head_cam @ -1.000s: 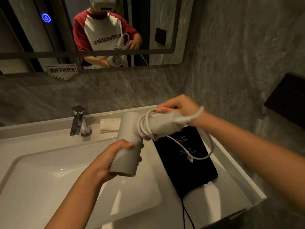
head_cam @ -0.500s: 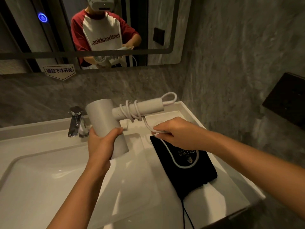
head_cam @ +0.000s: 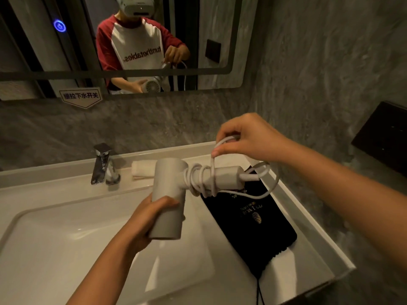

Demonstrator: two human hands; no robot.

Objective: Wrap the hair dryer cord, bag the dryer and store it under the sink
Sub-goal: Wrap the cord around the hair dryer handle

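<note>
Head camera, looking down — sink (head_cam: 66,249) close

Grey marbled walls (head_cam: 319,62) meet in a corner; a wide mirror (head_cam: 220,40) hangs above a white basin (head_cam: 66,249) with 1 chrome tap (head_cam: 101,165); dim, warm light; a blue button (head_cam: 59,25) glows.

Bare forearms; the mirror (head_cam: 220,40) shows a red-sleeved white shirt (head_cam: 136,47).
</note>
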